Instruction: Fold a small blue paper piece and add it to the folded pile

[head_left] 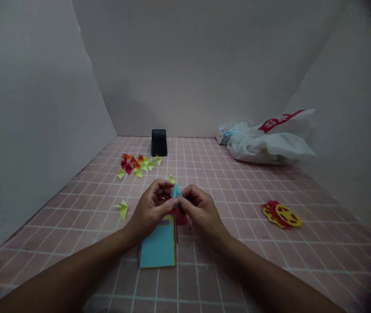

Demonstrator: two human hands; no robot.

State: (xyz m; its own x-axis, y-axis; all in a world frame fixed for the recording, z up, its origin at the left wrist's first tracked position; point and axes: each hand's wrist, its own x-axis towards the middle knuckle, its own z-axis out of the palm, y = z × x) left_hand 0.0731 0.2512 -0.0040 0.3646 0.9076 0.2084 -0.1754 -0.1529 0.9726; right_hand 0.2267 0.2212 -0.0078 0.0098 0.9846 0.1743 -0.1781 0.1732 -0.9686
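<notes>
A small folded piece of light blue paper [175, 190] points upward between my two hands. My left hand [157, 202] pinches it from the left with thumb and fingers. From the right, my right hand [200, 208] grips its lower edge. Just below lies a stack of square coloured paper [157, 247], a light blue sheet on top. Partly hidden behind my fingers is a red item [181, 218]. A yellow folded paper piece [122, 210] rests left of my left wrist, and another yellow folded piece [171, 178] sits just beyond my fingers.
Several red, orange and yellow folded paper pieces [135, 163] lie at the back left. A dark phone [159, 142] is behind them. At the back right are a white plastic bag [266, 145] and a small box [223, 135]. Red and yellow cut-outs [282, 215] lie on the right.
</notes>
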